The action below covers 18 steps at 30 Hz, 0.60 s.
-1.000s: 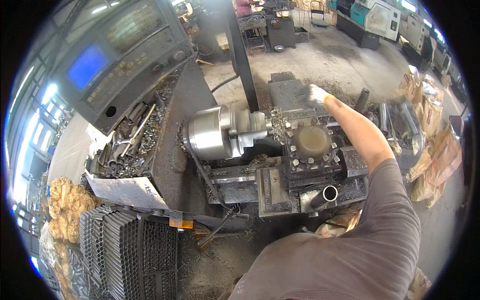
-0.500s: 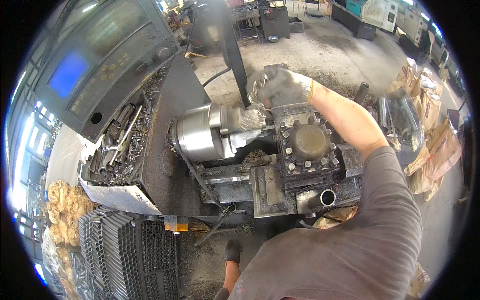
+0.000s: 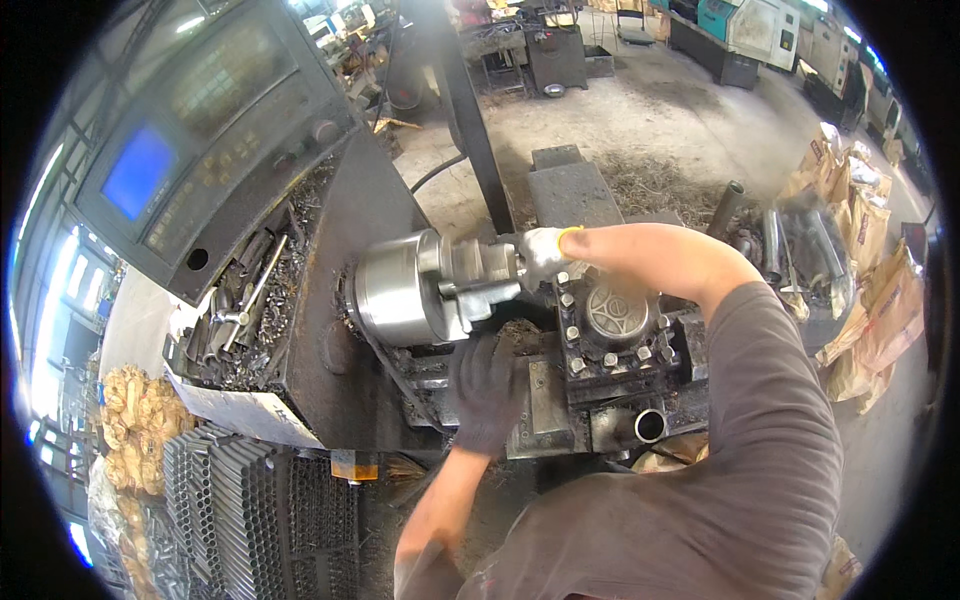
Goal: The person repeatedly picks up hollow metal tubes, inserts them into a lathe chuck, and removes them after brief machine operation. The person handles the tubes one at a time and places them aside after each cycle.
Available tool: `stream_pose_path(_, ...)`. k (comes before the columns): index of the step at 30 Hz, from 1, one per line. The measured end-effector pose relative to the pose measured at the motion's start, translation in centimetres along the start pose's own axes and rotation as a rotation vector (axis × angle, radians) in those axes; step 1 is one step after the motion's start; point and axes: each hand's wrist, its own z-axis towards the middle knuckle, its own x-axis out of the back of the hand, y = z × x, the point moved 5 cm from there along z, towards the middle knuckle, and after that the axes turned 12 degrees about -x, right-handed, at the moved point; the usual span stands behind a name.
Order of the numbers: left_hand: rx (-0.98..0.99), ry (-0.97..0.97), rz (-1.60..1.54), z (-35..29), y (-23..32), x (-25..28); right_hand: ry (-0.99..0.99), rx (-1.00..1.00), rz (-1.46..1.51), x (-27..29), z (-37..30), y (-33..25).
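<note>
The metal lathe chuck [image 3: 400,290] juts rightward from the dark machine, with its stepped jaws [image 3: 484,262] at its right end. My right hand [image 3: 545,252], in a pale glove with a yellow cuff, is closed at the end of those jaws. Whatever its fingers grip there is hidden. Below the jaws, my left hand [image 3: 487,393] in a dark glove reaches up from the lower edge, fingers stretched out, seemingly holding nothing. To the right of the chuck stands the bolted tool post [image 3: 615,318], beneath my right forearm.
A control panel with a blue screen [image 3: 139,172] leans at upper left. Loose tools [image 3: 240,318] and metal chips fill the machine's tray. Stacked tubes [image 3: 235,500] stand lower left. A short tube [image 3: 650,426] lies below the tool post. Paper sacks [image 3: 880,310] line the right.
My right hand has come down from above the chuck to the jaws' end. My left hand has risen from lower down to just below the jaws. The view has shifted slightly.
</note>
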Motion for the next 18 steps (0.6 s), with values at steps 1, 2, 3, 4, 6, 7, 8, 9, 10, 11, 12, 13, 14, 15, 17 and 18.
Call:
stream_pose_path(1, -0.069, -0.038, 0.001, 2.8, -0.2, -1.0, -0.01, -0.016, -0.091, 0.6, -0.5, -0.5)
stream_pose_path(2, -0.08, -0.111, -0.013, 5.0, -0.7, -2.4, -0.02, 0.05, -0.144, 0.9, -1.0, -1.2)
stream_pose_path(3, -0.172, -0.096, 0.078, 7.9, -1.1, -4.4, -0.047, 0.096, -0.142, 1.3, -1.6, -1.0)
stream_pose_path(4, -0.277, -0.007, 0.17, 10.0, -1.3, -5.7, -0.078, 0.116, -0.091, 1.4, -2.2, -0.4)
stream_pose_path(6, -0.254, -0.109, 0.249, 12.1, -2.6, -8.5, -0.12, 0.141, 0.047, 1.3, -2.4, 1.1)
stream_pose_path(7, -0.244, -0.206, 0.26, 12.3, -3.1, -9.8, -0.134, 0.145, 0.095, 0.9, -2.1, 1.9)
stream_pose_path(8, -0.217, -0.194, 0.273, 12.4, -3.5, -10.6, -0.135, 0.138, 0.105, 0.3, -1.5, 2.5)
stream_pose_path(9, -0.184, -0.265, 0.263, 12.5, -4.2, -11.5, -0.125, 0.122, 0.091, -0.2, -1.0, 3.5)
stream_pose_path(10, -0.141, -0.326, 0.252, 12.0, -4.6, -12.2, -0.12, 0.111, 0.058, -0.8, -0.7, 4.3)
stream_pose_path(11, -0.07, -0.424, 0.198, 11.7, -5.1, -13.2, -0.108, 0.11, 0.026, -1.3, -0.9, 5.4)
stream_pose_path(12, -0.095, -0.438, 0.235, 11.3, -5.0, -13.4, -0.078, 0.106, 0.004, -1.6, -1.7, 6.7)
stream_pose_path(13, -0.117, -0.413, 0.264, 11.2, -4.9, -13.6, -0.026, 0.107, -0.002, -1.6, -4.3, 9.5)
stream_pose_path(14, -0.149, -0.415, 0.257, 11.0, -4.6, -13.9, -0.011, 0.1, 0.069, -1.7, -7.3, 11.9)
stream_pose_path(15, -0.096, -0.338, 0.176, 10.7, -4.6, -13.7, 0.079, 0.105, -0.016, -1.3, -10.5, 14.1)
stream_pose_path(17, -0.121, -0.238, 0.185, 10.2, -4.2, -13.0, 0.409, -0.201, 0.356, -3.0, -20.2, 18.6)
stream_pose_path(18, -0.104, -0.259, 0.188, 10.1, -4.2, -13.1, 0.587, -0.365, 0.644, -5.6, -26.2, 20.0)
